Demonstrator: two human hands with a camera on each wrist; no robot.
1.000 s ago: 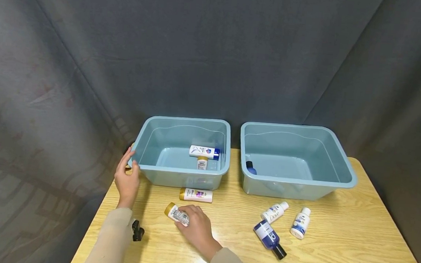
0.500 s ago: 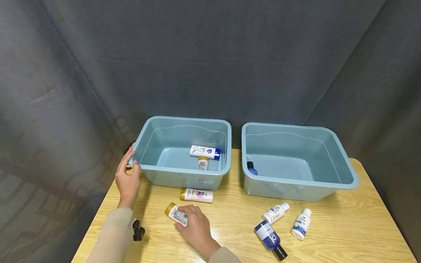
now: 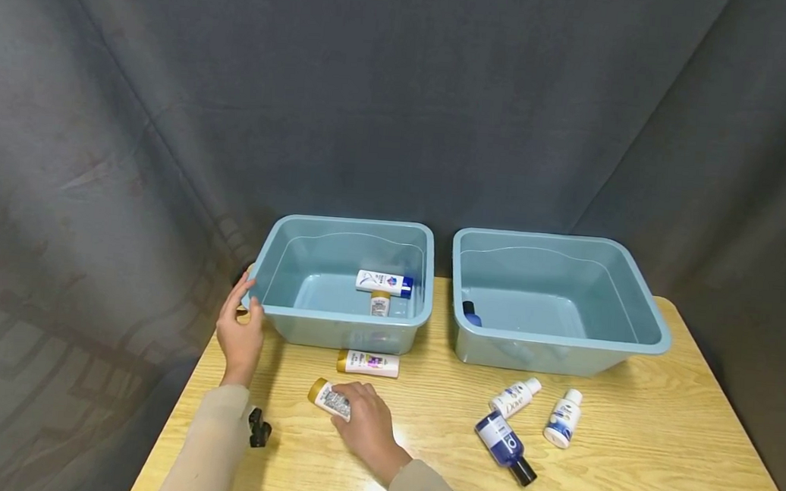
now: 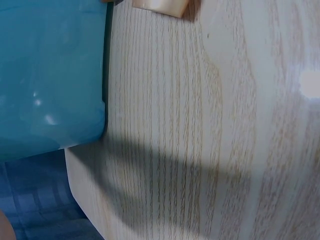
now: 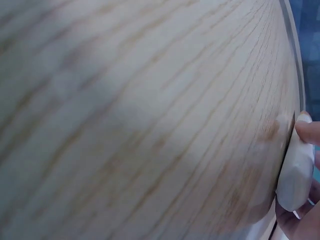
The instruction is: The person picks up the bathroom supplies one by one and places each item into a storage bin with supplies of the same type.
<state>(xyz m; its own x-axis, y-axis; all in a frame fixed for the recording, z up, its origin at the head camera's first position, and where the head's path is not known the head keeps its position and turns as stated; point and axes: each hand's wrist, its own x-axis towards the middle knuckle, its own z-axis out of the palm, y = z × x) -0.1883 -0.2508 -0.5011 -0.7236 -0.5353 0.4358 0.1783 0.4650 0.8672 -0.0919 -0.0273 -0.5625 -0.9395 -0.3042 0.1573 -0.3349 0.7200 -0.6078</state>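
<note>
A: Grey curtain (image 3: 443, 112) behind, wooden desk (image 3: 653, 446) below. Item?
B: White bottle (image 3: 330, 398), gold-capped, near side of left bin (image 3: 343, 318); whether touching desk, unclear. Right hand (image 3: 368, 428): thumb and fingers around body.
A: Handling?
B: Likely light, firm, slightly slippery; best held mid-body.
A: Left hand (image 3: 240, 339)?
B: At bin's near-left corner; grip or mere rest, cannot tell.
A: Hidden?
B: Bottle's base end; small print illegible.
</note>
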